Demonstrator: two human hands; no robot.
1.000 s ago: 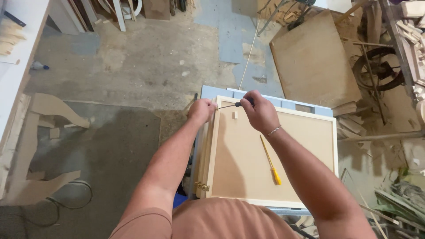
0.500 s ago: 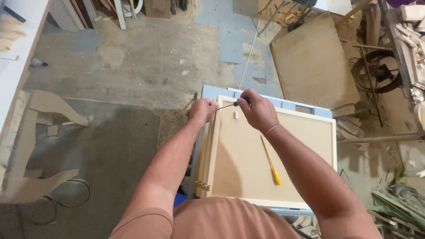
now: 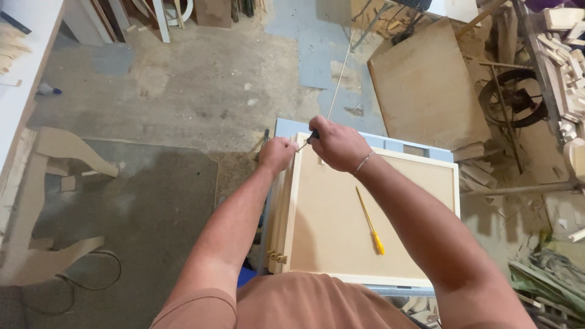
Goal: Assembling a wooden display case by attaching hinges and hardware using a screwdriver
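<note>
Our right hand (image 3: 335, 141) grips a screwdriver (image 3: 306, 142) at the frame (image 3: 292, 201) corner, left hand (image 3: 277, 153) clenched steadying; fastening looks mid-way, yellow screwdriver (image 3: 370, 220) lies idle.

— Was the tool in the right hand (image 3: 336, 144) seen whole?
— No; only a dark handle end and a thin shaft were shown, and its tip was hidden behind the left hand (image 3: 277, 154).
— And the cabinet panel (image 3: 359, 213)?
— Its near edge was covered by the person's shirt (image 3: 317, 303).
</note>
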